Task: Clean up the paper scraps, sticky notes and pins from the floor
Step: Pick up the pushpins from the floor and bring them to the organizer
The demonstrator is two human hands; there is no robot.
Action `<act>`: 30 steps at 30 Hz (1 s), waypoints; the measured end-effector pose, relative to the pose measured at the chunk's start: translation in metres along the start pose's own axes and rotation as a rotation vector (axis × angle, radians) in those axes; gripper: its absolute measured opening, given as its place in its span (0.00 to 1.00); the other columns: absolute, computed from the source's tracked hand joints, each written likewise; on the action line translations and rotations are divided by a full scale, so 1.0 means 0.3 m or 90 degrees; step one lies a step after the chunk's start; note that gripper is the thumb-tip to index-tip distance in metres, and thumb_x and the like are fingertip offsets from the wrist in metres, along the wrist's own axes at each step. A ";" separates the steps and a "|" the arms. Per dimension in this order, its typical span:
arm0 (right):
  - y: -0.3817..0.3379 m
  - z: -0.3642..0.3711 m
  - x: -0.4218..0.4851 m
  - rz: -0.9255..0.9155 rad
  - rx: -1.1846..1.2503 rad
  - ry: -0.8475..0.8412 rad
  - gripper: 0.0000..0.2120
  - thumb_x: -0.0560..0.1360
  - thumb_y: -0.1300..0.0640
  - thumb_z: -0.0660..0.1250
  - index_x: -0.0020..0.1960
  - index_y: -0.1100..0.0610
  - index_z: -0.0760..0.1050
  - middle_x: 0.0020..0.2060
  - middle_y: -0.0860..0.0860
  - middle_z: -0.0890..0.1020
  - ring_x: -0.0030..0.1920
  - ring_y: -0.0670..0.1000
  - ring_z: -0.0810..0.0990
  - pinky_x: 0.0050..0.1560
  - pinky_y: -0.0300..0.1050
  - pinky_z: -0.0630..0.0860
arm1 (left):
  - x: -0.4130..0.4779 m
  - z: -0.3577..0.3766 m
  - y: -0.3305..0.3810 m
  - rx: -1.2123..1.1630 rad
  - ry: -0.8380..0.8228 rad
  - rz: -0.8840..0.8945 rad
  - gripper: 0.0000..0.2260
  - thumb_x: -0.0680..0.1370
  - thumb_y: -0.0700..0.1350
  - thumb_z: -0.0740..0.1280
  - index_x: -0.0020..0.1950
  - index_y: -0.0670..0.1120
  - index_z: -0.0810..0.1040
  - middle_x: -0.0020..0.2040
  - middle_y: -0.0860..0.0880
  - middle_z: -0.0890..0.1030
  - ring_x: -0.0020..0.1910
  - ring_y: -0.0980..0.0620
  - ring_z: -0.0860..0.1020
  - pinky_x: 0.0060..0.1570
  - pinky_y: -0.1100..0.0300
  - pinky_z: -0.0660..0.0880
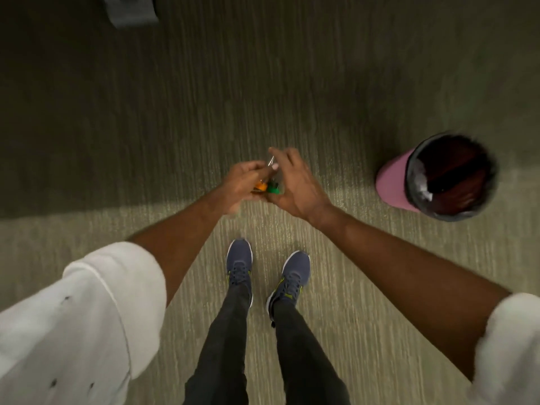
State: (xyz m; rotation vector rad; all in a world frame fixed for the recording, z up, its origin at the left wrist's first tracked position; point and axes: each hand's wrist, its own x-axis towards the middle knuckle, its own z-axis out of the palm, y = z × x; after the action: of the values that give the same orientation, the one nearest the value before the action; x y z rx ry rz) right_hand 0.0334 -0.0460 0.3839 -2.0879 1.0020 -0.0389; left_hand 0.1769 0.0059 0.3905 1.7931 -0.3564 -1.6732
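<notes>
I stand on a green-grey carpet with both hands held together in front of me. My left hand [241,185] pinches an orange pin [260,187], its metal point showing above the fingers. My right hand [295,185] curls round a green pin [273,188] and what looks like a small clear container, though blur hides its outline. The two hands touch at the fingertips. A pink bin [391,184] with a black liner stands on the floor to the right, about a forearm's length from my right hand.
My two feet in dark blue shoes [239,267] stand just below the hands. A grey object [131,10] sits on the floor at the far upper left. Carpet [175,97] stretches ahead, darker in the far half.
</notes>
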 end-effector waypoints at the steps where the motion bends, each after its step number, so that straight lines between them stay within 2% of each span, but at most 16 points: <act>1: -0.040 -0.053 -0.010 -0.001 0.011 -0.002 0.46 0.66 0.51 0.80 0.77 0.57 0.61 0.67 0.55 0.67 0.65 0.57 0.72 0.65 0.53 0.74 | -0.043 0.001 0.047 -0.005 -0.006 -0.003 0.11 0.78 0.50 0.72 0.54 0.45 0.82 0.48 0.45 0.84 0.45 0.51 0.83 0.41 0.54 0.82; 4: -0.141 -0.193 -0.033 0.006 0.047 -0.021 0.44 0.67 0.53 0.80 0.76 0.57 0.62 0.67 0.55 0.69 0.66 0.56 0.72 0.65 0.47 0.71 | -0.148 0.010 0.170 0.014 -0.007 -0.009 0.09 0.78 0.47 0.71 0.56 0.46 0.82 0.50 0.44 0.84 0.47 0.50 0.82 0.44 0.54 0.82; 6: -0.203 -0.277 -0.049 -0.008 0.044 -0.042 0.43 0.67 0.56 0.79 0.76 0.58 0.62 0.67 0.56 0.70 0.67 0.56 0.71 0.64 0.40 0.65 | -0.228 0.017 0.248 0.030 0.002 -0.003 0.07 0.79 0.46 0.70 0.54 0.45 0.82 0.46 0.46 0.84 0.41 0.52 0.82 0.41 0.55 0.82; 8: -0.261 -0.350 -0.055 -0.017 0.028 -0.052 0.43 0.68 0.57 0.79 0.77 0.58 0.62 0.67 0.56 0.70 0.67 0.54 0.71 0.62 0.37 0.64 | -0.296 0.012 0.318 0.040 0.011 0.008 0.09 0.79 0.46 0.70 0.56 0.43 0.82 0.45 0.46 0.84 0.40 0.53 0.82 0.39 0.58 0.82; 12: -0.428 -0.494 -0.051 -0.056 -0.007 -0.027 0.41 0.69 0.56 0.78 0.77 0.56 0.62 0.69 0.54 0.69 0.68 0.53 0.72 0.65 0.42 0.68 | -0.441 -0.025 0.455 0.034 0.031 0.061 0.17 0.77 0.50 0.72 0.60 0.40 0.81 0.53 0.42 0.85 0.48 0.50 0.84 0.44 0.58 0.83; 16: -0.615 -0.603 -0.053 -0.097 -0.038 -0.038 0.44 0.69 0.52 0.78 0.78 0.55 0.59 0.71 0.51 0.67 0.69 0.52 0.71 0.68 0.45 0.70 | -0.576 -0.078 0.571 -0.015 0.138 0.102 0.21 0.75 0.48 0.75 0.62 0.43 0.73 0.52 0.42 0.84 0.47 0.46 0.86 0.37 0.55 0.82; 19: -0.740 -0.673 -0.044 -0.141 -0.071 -0.016 0.43 0.70 0.52 0.77 0.77 0.54 0.59 0.71 0.49 0.67 0.69 0.51 0.71 0.68 0.45 0.71 | -0.678 -0.136 0.652 -0.049 0.106 0.144 0.22 0.75 0.52 0.74 0.63 0.42 0.75 0.53 0.42 0.85 0.50 0.47 0.85 0.45 0.52 0.84; 22: -0.855 -0.733 -0.014 -0.170 -0.077 0.015 0.41 0.70 0.52 0.77 0.76 0.52 0.59 0.70 0.48 0.66 0.67 0.51 0.72 0.68 0.48 0.73 | -0.760 -0.212 0.730 -0.073 0.093 0.204 0.23 0.74 0.54 0.73 0.64 0.44 0.76 0.55 0.45 0.84 0.53 0.49 0.84 0.53 0.52 0.83; 24: -0.924 -0.764 0.017 -0.179 -0.083 0.026 0.41 0.69 0.51 0.77 0.76 0.51 0.59 0.71 0.47 0.64 0.67 0.51 0.72 0.67 0.50 0.74 | -0.797 -0.266 0.775 -0.060 0.096 0.243 0.21 0.74 0.51 0.74 0.64 0.46 0.76 0.56 0.47 0.84 0.54 0.52 0.84 0.56 0.54 0.82; 27: -1.039 -0.809 0.075 -0.173 -0.109 0.030 0.43 0.69 0.50 0.78 0.77 0.51 0.58 0.72 0.48 0.62 0.68 0.52 0.71 0.69 0.51 0.73 | -0.841 -0.361 0.839 -0.072 0.104 0.286 0.18 0.75 0.44 0.74 0.63 0.46 0.77 0.57 0.48 0.83 0.54 0.53 0.84 0.57 0.53 0.81; 30: -1.164 -0.848 0.137 -0.188 -0.126 0.032 0.43 0.69 0.51 0.78 0.77 0.52 0.59 0.72 0.50 0.63 0.69 0.53 0.71 0.69 0.50 0.73 | -0.878 -0.450 0.915 -0.080 0.114 0.326 0.17 0.75 0.43 0.74 0.63 0.47 0.78 0.56 0.49 0.83 0.55 0.54 0.84 0.57 0.52 0.81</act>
State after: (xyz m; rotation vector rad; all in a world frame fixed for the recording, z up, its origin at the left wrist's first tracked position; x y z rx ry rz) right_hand 0.1986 -0.1118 0.7800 -2.4133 0.7441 -0.1469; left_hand 0.3308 -0.0050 0.7636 1.5756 -0.5622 -1.1446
